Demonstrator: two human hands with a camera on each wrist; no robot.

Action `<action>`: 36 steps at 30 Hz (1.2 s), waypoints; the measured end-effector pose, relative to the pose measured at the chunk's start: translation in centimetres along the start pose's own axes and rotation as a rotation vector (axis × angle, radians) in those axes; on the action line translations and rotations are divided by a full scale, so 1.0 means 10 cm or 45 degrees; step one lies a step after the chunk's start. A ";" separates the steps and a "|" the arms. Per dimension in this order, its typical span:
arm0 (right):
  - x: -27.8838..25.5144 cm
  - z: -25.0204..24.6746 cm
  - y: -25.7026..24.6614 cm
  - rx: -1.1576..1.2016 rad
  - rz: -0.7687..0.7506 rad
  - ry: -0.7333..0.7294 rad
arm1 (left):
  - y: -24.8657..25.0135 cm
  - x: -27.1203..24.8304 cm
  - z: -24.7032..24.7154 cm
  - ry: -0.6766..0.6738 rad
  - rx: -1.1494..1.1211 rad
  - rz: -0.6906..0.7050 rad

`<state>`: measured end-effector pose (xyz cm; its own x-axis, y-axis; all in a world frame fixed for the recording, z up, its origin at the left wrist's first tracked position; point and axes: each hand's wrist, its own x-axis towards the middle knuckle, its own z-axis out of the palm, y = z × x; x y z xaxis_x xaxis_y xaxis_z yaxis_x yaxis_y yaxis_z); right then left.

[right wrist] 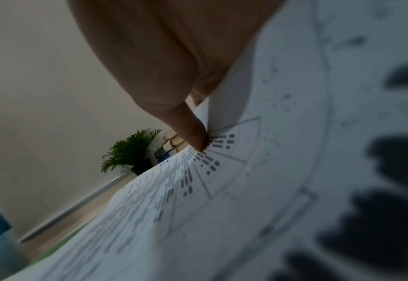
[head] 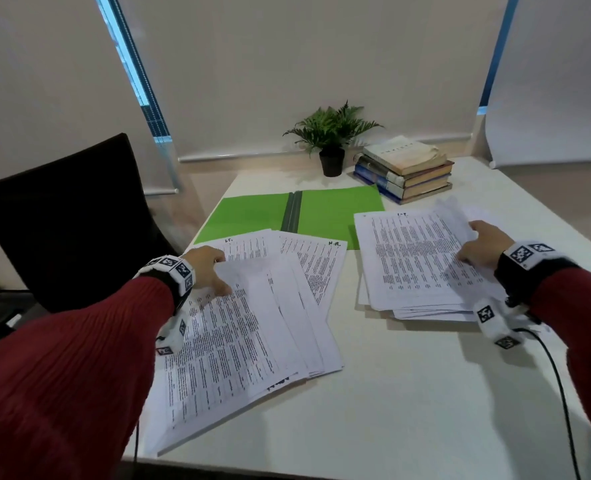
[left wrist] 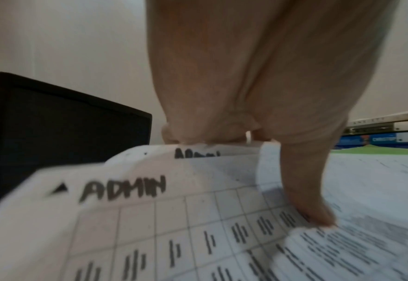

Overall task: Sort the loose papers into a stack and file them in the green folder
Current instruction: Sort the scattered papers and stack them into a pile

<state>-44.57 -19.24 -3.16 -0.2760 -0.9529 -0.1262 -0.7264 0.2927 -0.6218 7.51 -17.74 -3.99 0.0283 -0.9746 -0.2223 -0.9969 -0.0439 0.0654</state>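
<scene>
Two piles of printed sheets lay on the white tabletop (head: 408,393), and the sorting was plainly in mid-flow. The left hand (head: 206,268) worked the fanned pile (head: 252,327) at the near left: in the left wrist view its thumb (left wrist: 311,205) pressed down on the print while the curled fingers (left wrist: 174,133) hooked under the far edge of sheets headed "ADMIN", lifting that edge clear. So the left hand was clenched on paper, no doubt about it.

Over on the right, the right hand (head: 484,245) pinched the far right corner of the tidier pile (head: 422,258), thumb (right wrist: 193,133) on top and the sheet curling up round it.

The green folder (head: 335,209) sat open and flat at the back of the tabletop, just behind both piles, the fanned sheets overlapping its near edge. Nothing appeared to be filed in it yet.

By the look of it, this was still the gathering step. The next move likely called for drawing the left sheets together, marrying them with the right pile, and squaring the edges before anything went to the folder. Loose top sheets could easily slide off.
</scene>
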 end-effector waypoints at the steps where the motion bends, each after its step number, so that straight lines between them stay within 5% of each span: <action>1: 0.01 -0.02 0.03 -0.037 0.002 0.002 | 0.00 -0.02 0.00 0.069 -0.005 0.030; 6: -0.10 -0.09 0.01 -0.290 -0.020 0.167 | -0.07 -0.23 -0.12 0.228 -0.211 0.073; 9: -0.34 0.03 -0.23 -0.344 -0.294 0.245 | -0.03 -0.40 -0.29 0.331 -0.388 0.212; 12: -0.79 0.39 -0.57 -0.027 -0.518 -0.041 | 0.08 -0.59 -0.47 0.357 -0.484 0.340; 15: -1.19 0.87 -0.83 0.244 -0.538 -0.446 | 0.27 -0.73 -0.58 0.373 -0.581 0.413; 17: -1.34 1.13 -0.89 0.427 -0.584 -0.496 | 0.43 -0.81 -0.61 0.404 -0.647 0.451; 20: -1.47 1.39 -0.81 0.722 -0.553 -0.435 | 0.55 -0.87 -0.54 0.511 -0.752 0.348; 23: -1.47 1.49 -0.73 0.936 -0.472 -0.386 | 0.41 -0.90 -0.31 0.717 -0.656 -0.012; 25: -1.42 1.49 -0.70 1.069 -0.401 -0.368 | 0.28 -0.96 -0.13 0.717 -0.698 -0.326; 27: -1.39 1.47 -0.68 1.095 -0.399 -0.354 | 0.27 -1.07 0.05 0.602 -1.093 -0.513; 29: -1.37 1.48 -0.66 1.098 -0.401 -0.379 | 0.33 -1.15 0.22 0.300 -1.618 -0.494; 31: -1.39 1.48 -0.68 1.124 -0.390 -0.431 | 0.45 -1.19 0.37 0.114 -1.849 -0.333; 36: -1.50 1.48 -0.73 1.000 -0.501 -0.565 | 0.93 -1.10 0.45 0.364 -1.692 -0.168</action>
<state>-25.77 -8.24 -8.15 0.2740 -0.9615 0.0210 -0.0463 -0.0350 -0.9983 -2.41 -6.42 -5.34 0.2925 -0.9506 -0.1035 -0.1682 -0.1577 0.9731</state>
